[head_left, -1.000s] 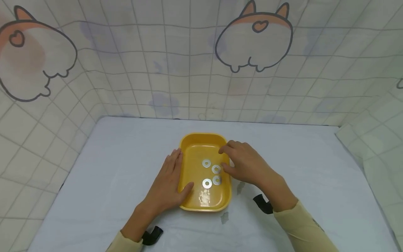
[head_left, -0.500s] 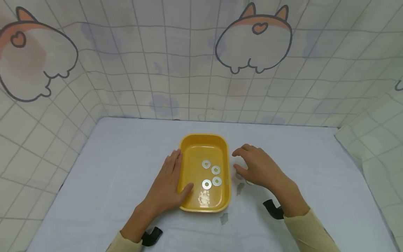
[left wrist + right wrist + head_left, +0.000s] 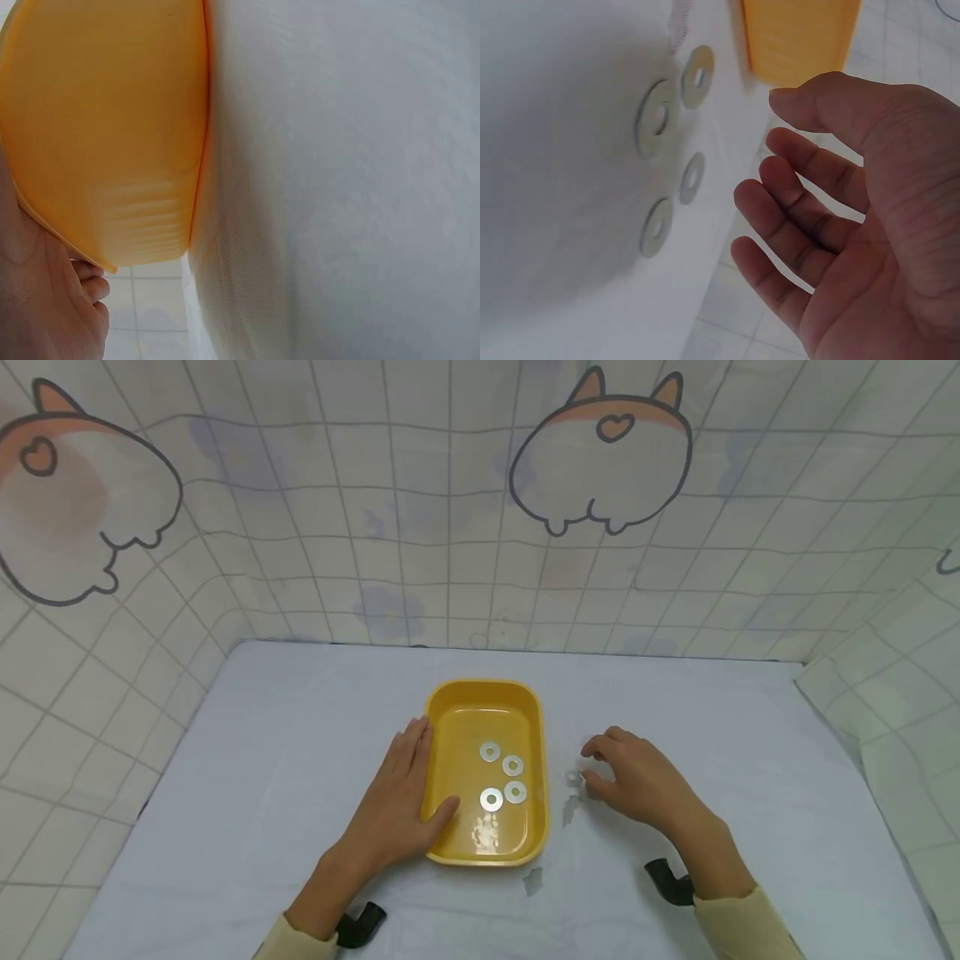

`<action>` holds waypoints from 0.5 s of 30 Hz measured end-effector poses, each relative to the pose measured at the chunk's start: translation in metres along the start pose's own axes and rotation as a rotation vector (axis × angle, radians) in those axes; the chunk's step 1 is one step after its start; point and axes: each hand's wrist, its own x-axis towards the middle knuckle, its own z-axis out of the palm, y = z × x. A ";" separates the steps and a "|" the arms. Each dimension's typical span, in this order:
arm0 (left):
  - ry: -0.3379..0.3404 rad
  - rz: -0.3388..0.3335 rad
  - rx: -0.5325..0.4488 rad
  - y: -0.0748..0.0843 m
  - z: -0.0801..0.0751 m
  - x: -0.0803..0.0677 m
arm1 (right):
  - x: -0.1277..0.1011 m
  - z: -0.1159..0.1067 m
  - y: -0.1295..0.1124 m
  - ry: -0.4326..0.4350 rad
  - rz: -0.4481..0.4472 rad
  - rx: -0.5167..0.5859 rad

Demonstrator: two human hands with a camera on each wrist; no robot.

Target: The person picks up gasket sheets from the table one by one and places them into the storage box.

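A yellow tray (image 3: 487, 852) lies on the white cloth with several flat metal washers (image 3: 491, 799) inside it. My left hand (image 3: 393, 797) rests along the tray's left rim, fingers straight and thumb reaching over the edge. The left wrist view shows its palm against the tray's outer wall (image 3: 127, 112). To the right of the tray, my right hand (image 3: 641, 781) hovers over more washers with bent, loose fingers and holds nothing. Several of these washers (image 3: 657, 118) lie on the cloth in the right wrist view; the hand hides most of them from the head view.
Small grey patches (image 3: 533, 882) mark the white cloth (image 3: 315, 710) near the tray. A black curved piece (image 3: 667, 882) sits at the right wrist, another (image 3: 362, 926) at the left. Behind the table hangs a curtain (image 3: 420, 510) with a grid print.
My right hand has drawn back from over the tray's right edge, moving right and toward me above the loose washers. The left hand and the tray hold their place.
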 end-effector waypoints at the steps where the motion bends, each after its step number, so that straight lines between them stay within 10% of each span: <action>1: -0.001 -0.001 0.003 0.000 0.000 0.000 | -0.001 0.002 0.001 0.003 0.003 0.001; 15: 0.004 -0.001 -0.001 -0.001 0.000 0.000 | -0.013 0.031 0.016 0.117 -0.005 -0.084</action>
